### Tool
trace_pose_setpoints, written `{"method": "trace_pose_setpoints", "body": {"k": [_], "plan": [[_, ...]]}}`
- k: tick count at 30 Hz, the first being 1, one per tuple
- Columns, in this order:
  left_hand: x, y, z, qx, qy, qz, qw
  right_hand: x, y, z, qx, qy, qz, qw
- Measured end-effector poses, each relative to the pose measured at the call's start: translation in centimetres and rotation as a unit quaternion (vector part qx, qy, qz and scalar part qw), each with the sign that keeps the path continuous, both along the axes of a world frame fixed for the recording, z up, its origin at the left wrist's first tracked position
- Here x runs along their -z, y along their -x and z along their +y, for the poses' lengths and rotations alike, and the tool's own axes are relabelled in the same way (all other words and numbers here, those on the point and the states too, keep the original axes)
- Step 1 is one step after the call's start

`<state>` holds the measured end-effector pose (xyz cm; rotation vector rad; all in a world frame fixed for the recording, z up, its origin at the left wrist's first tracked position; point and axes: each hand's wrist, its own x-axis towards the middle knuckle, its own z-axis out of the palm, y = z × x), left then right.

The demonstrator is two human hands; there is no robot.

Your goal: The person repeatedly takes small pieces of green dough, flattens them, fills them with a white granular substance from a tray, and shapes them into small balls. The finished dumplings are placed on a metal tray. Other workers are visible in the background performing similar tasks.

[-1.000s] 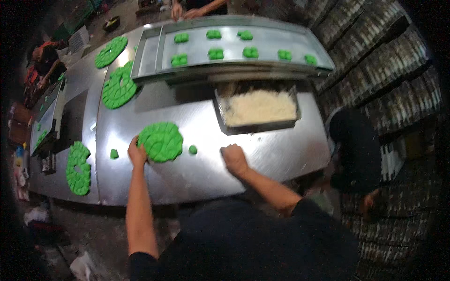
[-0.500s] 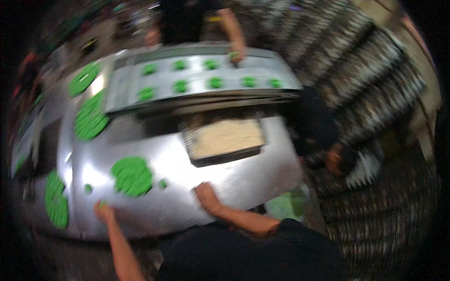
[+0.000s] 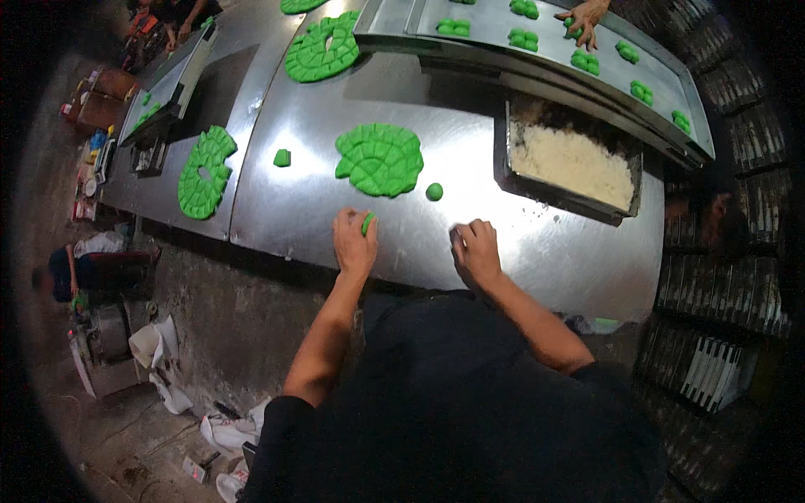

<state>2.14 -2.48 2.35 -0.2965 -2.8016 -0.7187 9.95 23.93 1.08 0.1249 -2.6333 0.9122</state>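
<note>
My left hand (image 3: 355, 243) is closed on a small piece of green dough (image 3: 367, 222), just above the near part of the steel table (image 3: 402, 251). To its right, my right hand (image 3: 476, 251) has its fingers curled in; a dark spot shows at the fingertips, but I cannot make out what it is. Beyond both hands lies a flat, round slab of green dough (image 3: 381, 159), scored into pieces. A smooth green dough ball (image 3: 434, 192) rests by its right edge, and a loose cut piece (image 3: 283, 158) sits to its left.
A metal pan (image 3: 570, 199) of pale crumbly filling (image 3: 574, 159) stands at the right. Behind it, a co-worker's hand (image 3: 585, 17) touches green dough clusters on a long tray (image 3: 696, 92). More scored slabs (image 3: 205, 172) lie leftward. Stacked dark trays (image 3: 721, 289) rise at the right.
The view has swung, so the table sits higher and differently angled. My left hand has come from the slab's left to its near side, closer to my right hand. The co-worker's hand remains over the tray.
</note>
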Motion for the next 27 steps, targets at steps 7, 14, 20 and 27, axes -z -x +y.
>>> {"method": "trace_pose_setpoints", "body": {"k": [7, 14, 20, 27], "plan": [[-0.1, -0.2, 0.0, 0.03, -0.037, -0.003, 0.999, -0.7, -1.1, 4.1, 0.047, -0.004, 0.026, 0.999], [0.1, -0.2, 1.3, 0.049, -0.028, -0.005, 0.998, -0.2, 2.0, 1.7, 0.027, 0.002, 0.002, 1.0], [1.0, -0.6, -0.1, 0.059, -0.064, -0.008, 0.996, 0.5, -3.7, 2.3, 0.052, 0.011, 0.021, 0.998], [0.3, -0.4, -0.8, 0.062, -0.071, -0.015, 0.995, -0.4, -0.5, 3.0, 0.151, -0.041, 0.004, 0.988]]}}
